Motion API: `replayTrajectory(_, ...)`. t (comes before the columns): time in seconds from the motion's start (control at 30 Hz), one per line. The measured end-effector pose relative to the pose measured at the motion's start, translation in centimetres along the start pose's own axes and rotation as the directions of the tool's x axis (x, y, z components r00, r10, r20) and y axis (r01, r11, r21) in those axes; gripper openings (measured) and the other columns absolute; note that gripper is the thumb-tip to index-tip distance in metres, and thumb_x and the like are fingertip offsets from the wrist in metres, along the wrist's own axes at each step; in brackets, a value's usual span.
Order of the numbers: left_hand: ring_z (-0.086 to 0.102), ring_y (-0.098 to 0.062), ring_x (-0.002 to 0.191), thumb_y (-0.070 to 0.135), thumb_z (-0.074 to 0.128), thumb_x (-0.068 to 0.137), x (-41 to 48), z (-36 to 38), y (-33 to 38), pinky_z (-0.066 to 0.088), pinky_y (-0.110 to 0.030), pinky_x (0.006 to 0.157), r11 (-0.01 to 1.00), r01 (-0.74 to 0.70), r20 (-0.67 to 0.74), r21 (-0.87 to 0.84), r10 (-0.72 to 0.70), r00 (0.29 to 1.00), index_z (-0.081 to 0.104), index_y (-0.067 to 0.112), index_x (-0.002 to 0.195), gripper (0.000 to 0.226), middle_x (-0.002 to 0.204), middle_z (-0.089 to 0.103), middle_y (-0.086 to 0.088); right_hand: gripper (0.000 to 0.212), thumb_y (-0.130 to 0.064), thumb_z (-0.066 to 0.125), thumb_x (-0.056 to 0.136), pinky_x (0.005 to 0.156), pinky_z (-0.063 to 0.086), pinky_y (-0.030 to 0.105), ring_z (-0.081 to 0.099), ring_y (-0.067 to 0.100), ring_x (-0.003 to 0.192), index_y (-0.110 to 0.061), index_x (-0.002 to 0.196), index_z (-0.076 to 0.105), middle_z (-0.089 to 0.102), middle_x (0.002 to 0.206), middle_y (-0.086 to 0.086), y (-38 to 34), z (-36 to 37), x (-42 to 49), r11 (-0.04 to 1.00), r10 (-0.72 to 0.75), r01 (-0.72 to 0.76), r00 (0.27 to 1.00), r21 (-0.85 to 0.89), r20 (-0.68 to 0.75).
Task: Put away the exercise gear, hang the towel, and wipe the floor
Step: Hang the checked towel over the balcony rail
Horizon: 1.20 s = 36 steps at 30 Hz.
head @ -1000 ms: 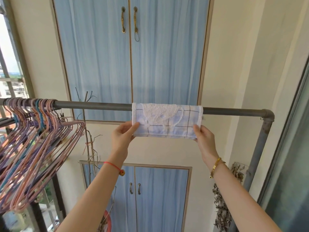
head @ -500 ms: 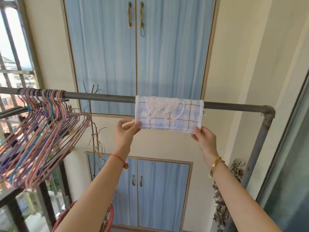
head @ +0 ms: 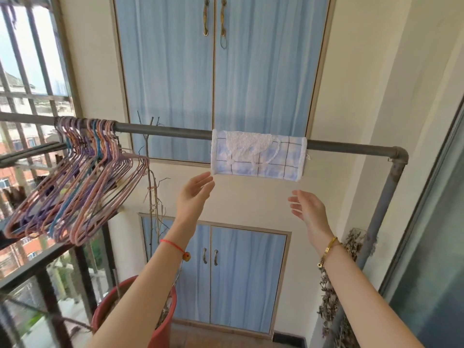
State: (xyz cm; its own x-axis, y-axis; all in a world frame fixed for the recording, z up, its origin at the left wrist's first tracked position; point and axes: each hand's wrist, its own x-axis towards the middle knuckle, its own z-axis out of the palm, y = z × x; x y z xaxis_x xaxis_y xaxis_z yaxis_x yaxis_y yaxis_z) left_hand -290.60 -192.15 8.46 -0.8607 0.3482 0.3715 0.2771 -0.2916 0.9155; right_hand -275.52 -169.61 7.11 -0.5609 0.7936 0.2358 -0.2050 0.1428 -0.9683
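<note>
Two bare hands, the left hand [head: 194, 194] and the right hand [head: 307, 207], hang just under the small blue checked cloth towel [head: 258, 155], each grip wide and empty. The towel sits folded over the grey metal rail [head: 163, 129], middle of the frame. It looks short, so wind could slide it off.
</note>
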Motion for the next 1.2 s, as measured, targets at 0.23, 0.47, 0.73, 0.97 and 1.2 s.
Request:
replayTrajectory(0.23,0.063,-0.004,0.117,0.018,0.063,0.096,-3.1,-2.0,1.8,0.048,-0.035,0.109,0.999,-0.013,0.075,-0.043,0.016,0.997,0.064,0.020,0.130,0.034,0.126,0.069,0.006,0.021,-0.027,0.049,0.101,0.088,0.050,0.030,0.059,0.015,0.096,-0.018,0.107,0.067,0.068,0.104,0.001,-2.8,1.2,-4.5,0.998,-0.061,0.061,0.998,-0.004,0.024)
replayTrajectory(0.47,0.058,-0.002,0.125,0.026,0.062,0.098,-9.9,-6.0,4.3,0.041,-0.040,0.115,0.999,0.000,0.158,-0.034,0.006,0.987,0.059,0.026,0.136,0.039,0.131,0.066,0.013,0.024,-0.032,0.046,0.103,0.095,0.049,0.032,0.060,0.008,0.099,-0.023,0.115,0.064,0.067,0.110,-0.003,-4.6,2.0,-13.9,0.995,-0.094,0.095,0.995,-0.042,0.021)
replayTrajectory(0.73,0.057,-0.004,0.128,0.024,0.061,0.098,-19.9,-10.9,7.4,0.040,-0.040,0.116,0.999,0.046,0.237,-0.028,-0.038,0.971,0.057,0.024,0.139,0.041,0.134,0.064,0.010,0.028,-0.030,0.047,0.103,0.100,0.048,0.033,0.059,0.012,0.107,-0.019,0.123,0.063,0.067,0.112,-0.003,-5.1,1.2,-27.0,0.998,-0.019,0.017,0.999,-0.057,-0.039)
replayTrajectory(0.97,0.057,-0.004,0.128,0.024,0.061,0.098,-27.0,-13.3,10.5,0.041,-0.040,0.115,0.997,0.060,0.249,-0.042,-0.047,0.967,0.057,0.024,0.139,0.041,0.134,0.065,0.011,0.026,-0.029,0.047,0.103,0.100,0.047,0.034,0.059,0.011,0.106,-0.020,0.123,0.061,0.066,0.111,-0.005,-6.0,-0.2,-36.0,0.999,0.028,-0.030,0.999,-0.035,-0.041)
replayTrajectory(1.2,0.057,-0.006,0.129,0.020,0.060,0.099,-33.1,-14.4,13.7,0.040,-0.040,0.115,0.997,0.030,0.255,-0.065,-0.012,0.967,0.057,0.023,0.139,0.040,0.133,0.065,0.010,0.026,-0.032,0.046,0.103,0.103,0.047,0.034,0.060,0.013,0.112,-0.025,0.121,0.063,0.068,0.113,-0.005,-7.7,-2.2,-42.0,1.000,-0.002,0.002,1.000,-0.014,-0.022)
